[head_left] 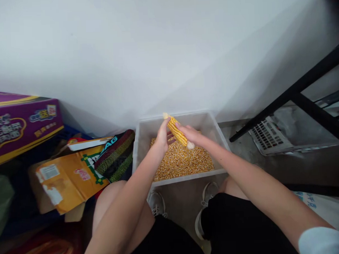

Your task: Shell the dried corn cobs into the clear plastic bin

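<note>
An ear of corn (177, 133) with yellow kernels is held tilted over a translucent plastic bin (185, 176). Bare pale cob shows at its upper left tip and its lower right end. My left hand (162, 134) is closed around the upper left part, with some fingers behind the ear. My right hand (189, 134) grips it from the right, thumb lying along the kernels. Below both hands, loose corn kernels (184, 161) cover the bottom of the bin.
To the left stand a purple box (25, 124), an orange cardboard box (68, 178) and a dark mesh bag (117, 154). A black metal frame (285, 95) slants across the right, with a white plastic basket (268, 136) behind it. A white wall (155, 49) rises behind the bin.
</note>
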{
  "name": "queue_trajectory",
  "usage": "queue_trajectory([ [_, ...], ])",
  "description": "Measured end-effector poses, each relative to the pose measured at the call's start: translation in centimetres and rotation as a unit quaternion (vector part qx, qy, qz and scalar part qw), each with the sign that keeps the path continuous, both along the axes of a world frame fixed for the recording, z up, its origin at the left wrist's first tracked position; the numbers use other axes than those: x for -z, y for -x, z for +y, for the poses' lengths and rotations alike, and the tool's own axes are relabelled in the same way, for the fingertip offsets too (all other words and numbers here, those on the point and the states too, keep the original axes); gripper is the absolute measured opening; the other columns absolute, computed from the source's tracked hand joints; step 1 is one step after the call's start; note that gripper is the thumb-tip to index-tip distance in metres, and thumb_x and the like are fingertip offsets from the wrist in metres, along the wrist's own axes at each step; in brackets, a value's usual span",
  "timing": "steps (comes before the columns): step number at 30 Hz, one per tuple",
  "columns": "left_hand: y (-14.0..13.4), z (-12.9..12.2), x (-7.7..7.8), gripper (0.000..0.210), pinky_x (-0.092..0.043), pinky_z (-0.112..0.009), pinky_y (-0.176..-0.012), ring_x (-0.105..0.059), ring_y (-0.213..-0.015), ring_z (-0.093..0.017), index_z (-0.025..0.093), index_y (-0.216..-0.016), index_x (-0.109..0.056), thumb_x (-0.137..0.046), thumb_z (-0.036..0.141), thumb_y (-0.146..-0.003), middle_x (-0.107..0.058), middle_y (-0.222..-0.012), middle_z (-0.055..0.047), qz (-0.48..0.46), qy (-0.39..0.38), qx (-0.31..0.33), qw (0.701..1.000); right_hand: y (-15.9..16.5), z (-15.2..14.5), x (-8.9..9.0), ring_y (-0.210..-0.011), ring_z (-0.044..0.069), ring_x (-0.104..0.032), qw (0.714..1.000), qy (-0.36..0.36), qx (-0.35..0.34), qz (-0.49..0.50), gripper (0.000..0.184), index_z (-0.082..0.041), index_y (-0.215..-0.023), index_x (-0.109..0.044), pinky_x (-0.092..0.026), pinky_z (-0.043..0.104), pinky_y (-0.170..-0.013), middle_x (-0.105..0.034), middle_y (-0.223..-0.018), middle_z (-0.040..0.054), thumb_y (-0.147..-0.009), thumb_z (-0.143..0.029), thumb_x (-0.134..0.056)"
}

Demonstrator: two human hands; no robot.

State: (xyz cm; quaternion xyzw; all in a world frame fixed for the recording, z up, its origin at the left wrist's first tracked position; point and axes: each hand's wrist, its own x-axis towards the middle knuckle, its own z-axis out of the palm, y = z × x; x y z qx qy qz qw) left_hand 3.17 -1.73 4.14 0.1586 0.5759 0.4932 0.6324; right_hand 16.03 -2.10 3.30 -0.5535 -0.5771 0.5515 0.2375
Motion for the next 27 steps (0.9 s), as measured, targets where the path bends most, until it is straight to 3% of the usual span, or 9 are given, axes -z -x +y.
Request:
queue_trajectory([
  [3, -0.1, 0.1, 0.7, 0.033, -0.049, -0.03, -0.062, -0.06, -0.067, -0.02, 0.016, -0.075, -0.058, -0.073, 0.042, -0.06, -0.059, -0.066, -0.007, -0.067, -0.044, -0.013, 0.997, 1.8, -1.3, -0.2, -0.081, 0.026, -0.063, 0.994, -0.067, -0.036, -0.077, 0.069, -0.017, -0.086, -0.069, -0.046, 0.033, -0.074, -0.068, -0.079, 0.0107, -0.082, -0.075, -0.031],
  [8, -0.2, 0.7, 0.7, 0.018, -0.048, -0.028, -0.059, -0.056, -0.056, -0.015, 0.015, -0.066, -0.054, -0.066, 0.024, -0.056, -0.058, -0.057, -0.003, -0.067, -0.048, -0.049, 0.995, 2.5, -1.7, -0.8, -0.089, 0.027, -0.062, 0.977, -0.142, -0.073, -0.142, 0.073, -0.016, -0.095, -0.066, -0.044, 0.031, -0.074, -0.069, -0.088, 0.0131, -0.088, -0.069, -0.017],
  [13, 0.2, 1.2, 0.6, 0.015, -0.046, -0.029, -0.056, -0.054, -0.051, -0.014, 0.015, -0.065, -0.055, -0.063, 0.023, -0.056, -0.058, -0.056, -0.004, -0.079, -0.057, -0.038, 0.995, 2.3, -1.2, -0.6, -0.09, 0.023, -0.062, 0.968, -0.202, -0.09, -0.115, 0.066, -0.017, -0.094, -0.065, -0.042, 0.029, -0.076, -0.069, -0.091, 0.0109, -0.094, -0.059, -0.014],
  [20, 1.4, 1.4, 0.2, 0.015, -0.044, -0.028, -0.052, -0.052, -0.05, -0.014, 0.014, -0.062, -0.056, -0.062, 0.026, -0.056, -0.058, -0.054, -0.006, -0.109, -0.038, 0.014, 0.993, 2.7, -1.0, -0.7, -0.07, 0.017, -0.058, 0.965, -0.229, -0.102, -0.071, 0.063, -0.014, -0.076, -0.061, -0.04, 0.025, -0.064, -0.064, -0.072, 0.0074, -0.094, -0.058, -0.021],
  [23, 1.8, 1.8, 0.2, 0.017, -0.044, -0.029, -0.051, -0.052, -0.049, -0.014, 0.014, -0.063, -0.057, -0.063, 0.029, -0.057, -0.057, -0.054, -0.006, -0.127, -0.026, 0.05, 0.99, 2.6, -0.2, -0.5, -0.069, 0.015, -0.057, 0.975, -0.188, -0.114, -0.023, 0.059, -0.013, -0.08, -0.061, -0.04, 0.023, -0.061, -0.064, -0.075, 0.0067, -0.091, -0.062, -0.029],
  [27, 1.6, 2.1, 0.4, 0.018, -0.044, -0.028, -0.052, -0.051, -0.05, -0.014, 0.015, -0.064, -0.055, -0.066, 0.026, -0.056, -0.055, -0.054, -0.004, -0.128, -0.043, 0.012, 0.991, 1.9, 1.3, 0.2, -0.053, 0.012, -0.052, 0.994, -0.021, -0.101, 0.027, 0.063, -0.013, -0.083, -0.061, -0.039, 0.022, -0.05, -0.062, -0.067, 0.0057, -0.088, -0.066, -0.028],
])
